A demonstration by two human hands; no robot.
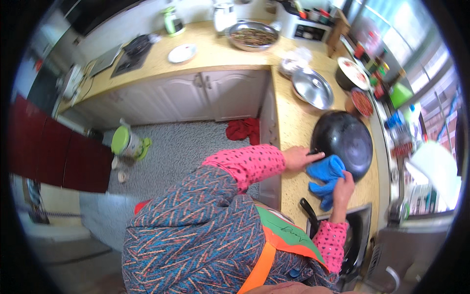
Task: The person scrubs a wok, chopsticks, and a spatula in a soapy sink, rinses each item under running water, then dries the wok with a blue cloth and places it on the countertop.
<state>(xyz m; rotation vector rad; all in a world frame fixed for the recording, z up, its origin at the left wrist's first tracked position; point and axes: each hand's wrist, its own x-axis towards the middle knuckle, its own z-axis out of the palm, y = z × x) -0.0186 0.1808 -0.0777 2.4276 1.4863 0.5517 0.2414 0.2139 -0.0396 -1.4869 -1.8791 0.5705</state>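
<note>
A black wok point(343, 139) lies on the speckled counter, its dark rounded underside seemingly facing up. My left hand point(296, 158) is closed around its short handle, most of which the fingers hide, and the index finger points out along it. In my right hand point(344, 186) is a blue cloth point(326, 171), bunched against the near side of the wok. Part of the cloth hangs down onto the counter. Just below it, a black handle point(309, 209) sticks up from the sink point(367, 217), which my right sleeve partly covers.
Beyond the wok are a steel bowl point(312, 88), a container of red food point(361, 103) and a pot with a white plate on top point(353, 72). Bottles point(382, 86) line the window side. A basin of food point(253, 35) stands farther back. Red cloth point(242, 130) lies on the floor.
</note>
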